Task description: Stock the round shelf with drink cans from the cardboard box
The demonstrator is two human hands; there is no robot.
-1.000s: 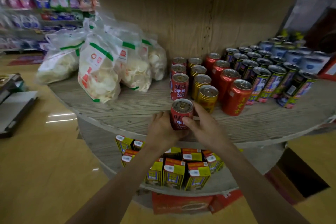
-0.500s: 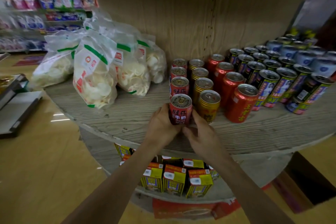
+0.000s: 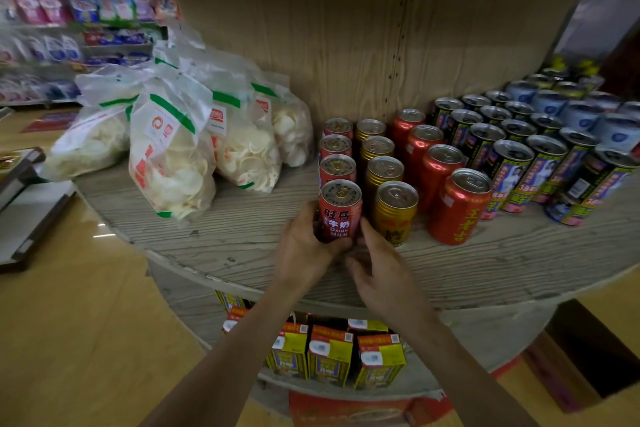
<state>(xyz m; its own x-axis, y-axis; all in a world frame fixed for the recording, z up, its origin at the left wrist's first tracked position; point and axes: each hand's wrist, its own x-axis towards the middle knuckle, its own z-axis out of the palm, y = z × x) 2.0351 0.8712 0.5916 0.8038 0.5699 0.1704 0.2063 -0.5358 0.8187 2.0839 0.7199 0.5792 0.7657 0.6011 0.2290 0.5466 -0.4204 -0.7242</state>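
1. Hands on the red milk can: it stood upright at the front of its own row, three like cans behind it, on the round shelf, just left of the front gold can.
2. My left hand wrapped the can's left side, fingers curled behind it and thumb across the foot, so the base was hidden from me.
3. My right hand came in from the right, forefinger laid up the can's lower right side in the slim gap to the gold can. Whether that hand gripped or only touched, I could not tell.
4. Edges, then. The can sat back from the shelf's curved front rim, with a band of bare board between them. Both my wrists crossed over that rim.
5. Room to the left: a bare stretch of board lay between the can and the snack bags.
6. Room to the right was tight. The gold row, the tall red cans and the dark printed cans stood packed row on row, back to the wooden core.
7. Below the rim, cartons stood on the lower tier, under my forearms.
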